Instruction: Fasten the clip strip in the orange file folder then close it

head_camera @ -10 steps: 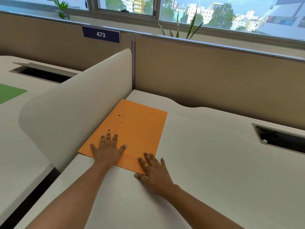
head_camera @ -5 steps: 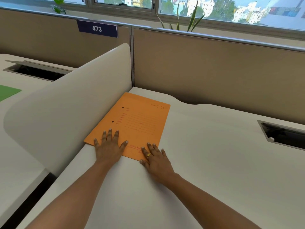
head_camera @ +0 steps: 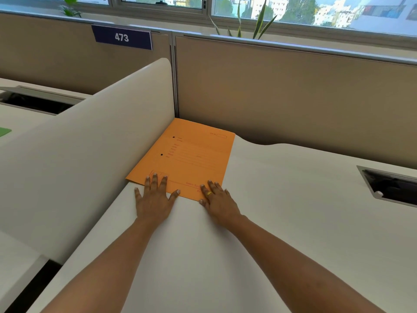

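Left hand (head_camera: 155, 199) is flat, fingers spread wide, tips resting on the near edge of the orange file folder (head_camera: 191, 154), gripping nothing. Right hand (head_camera: 217, 199) is flat too, fingers loosely together on the folder's near right corner, a gold ring (head_camera: 209, 194) on one finger, nothing held. The folder lies closed on the white desk (head_camera: 282, 211), its left edge against the curved white divider (head_camera: 90, 143), its far corner tucked against the tan partition (head_camera: 293, 98). Two dark punch holes show near the folder's left edge. Right of the folder, well apart, a cable slot (head_camera: 392, 188) opens in the desk. Beyond the folder, a blue plate reading 473 (head_camera: 121, 37), plant leaves (head_camera: 248, 21), and windows onto city buildings.
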`<state>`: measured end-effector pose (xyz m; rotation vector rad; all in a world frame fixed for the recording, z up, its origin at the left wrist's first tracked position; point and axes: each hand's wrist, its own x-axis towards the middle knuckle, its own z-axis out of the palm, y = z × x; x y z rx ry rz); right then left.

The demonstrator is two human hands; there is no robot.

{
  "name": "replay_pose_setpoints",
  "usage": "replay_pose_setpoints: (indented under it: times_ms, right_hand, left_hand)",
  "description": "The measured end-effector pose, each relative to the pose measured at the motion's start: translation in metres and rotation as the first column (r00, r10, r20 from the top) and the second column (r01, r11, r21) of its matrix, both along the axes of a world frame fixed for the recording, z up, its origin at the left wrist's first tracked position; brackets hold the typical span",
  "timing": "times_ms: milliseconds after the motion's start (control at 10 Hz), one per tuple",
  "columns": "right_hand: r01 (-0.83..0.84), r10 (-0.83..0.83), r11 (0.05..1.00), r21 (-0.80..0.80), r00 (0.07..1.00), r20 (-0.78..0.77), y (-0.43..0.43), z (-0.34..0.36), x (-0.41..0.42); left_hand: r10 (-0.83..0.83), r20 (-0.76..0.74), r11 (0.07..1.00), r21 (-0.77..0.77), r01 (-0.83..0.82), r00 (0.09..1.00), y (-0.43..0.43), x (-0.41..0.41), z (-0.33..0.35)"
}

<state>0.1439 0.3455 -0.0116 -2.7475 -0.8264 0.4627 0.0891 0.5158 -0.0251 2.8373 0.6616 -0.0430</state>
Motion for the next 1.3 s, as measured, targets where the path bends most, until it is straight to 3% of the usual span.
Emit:
replay_pose_setpoints:
  times_ms: [700,1000,1300]
  right_hand:
    - [0.042,-0.041,0.998,0.044,0.999,-0.022,0.005,-0.005,0.031]
    - [0.026,-0.031,0.994,0.102,0.998,0.049,-0.002,-0.012,0.0]
    - [0.038,-0.034,0.993,0.111,0.999,-0.031,-0.023,-0.003,-0.045]
  left_hand:
    - [-0.004,0.014,1.0,-0.008,0.004,1.0,0.0,0.023,-0.001]
    - [-0.019,-0.026,1.0,0.013,0.019,0.999,-0.011,0.003,-0.002]
    - [-0.048,-0.08,0.996,-0.075,0.042,0.996,-0.036,-0.036,0.021]
